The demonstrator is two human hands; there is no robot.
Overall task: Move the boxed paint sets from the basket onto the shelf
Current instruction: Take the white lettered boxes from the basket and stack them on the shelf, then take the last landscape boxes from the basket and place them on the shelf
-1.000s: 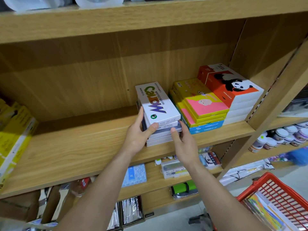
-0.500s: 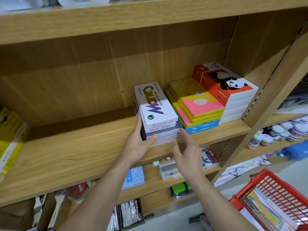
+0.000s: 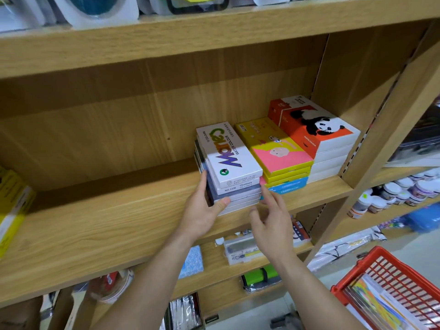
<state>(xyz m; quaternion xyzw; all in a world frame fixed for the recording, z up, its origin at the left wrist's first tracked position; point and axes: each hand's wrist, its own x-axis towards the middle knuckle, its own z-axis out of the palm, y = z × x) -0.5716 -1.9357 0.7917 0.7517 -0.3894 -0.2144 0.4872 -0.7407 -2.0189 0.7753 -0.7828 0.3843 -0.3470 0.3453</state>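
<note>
A stack of white water-colour boxes point(image 3: 229, 158) lies on the wooden shelf point(image 3: 107, 225), beside a yellow-and-pink stack point(image 3: 278, 148) and a panda-printed stack point(image 3: 316, 129). My left hand point(image 3: 202, 210) rests against the white stack's left front corner, thumb on its front edge, fingers along its side. My right hand point(image 3: 271, 220) hovers just in front of the stack's right corner, fingers apart, holding nothing. The red basket point(image 3: 409, 277) sits at the lower right with more flat boxed sets point(image 3: 376, 303) inside.
Yellow boxes point(image 3: 12, 206) stand at the shelf's left end. The shelf above carries packaged goods point(image 3: 95, 10). Lower shelves hold small packs point(image 3: 240, 248) and paint jars point(image 3: 400, 191) at right. An upright wooden divider point(image 3: 390, 129) bounds the shelf on the right.
My right hand has come off the white stack's front and drawn back, fingers spreading. My left hand stays on the stack's left corner. The view has shifted slightly.
</note>
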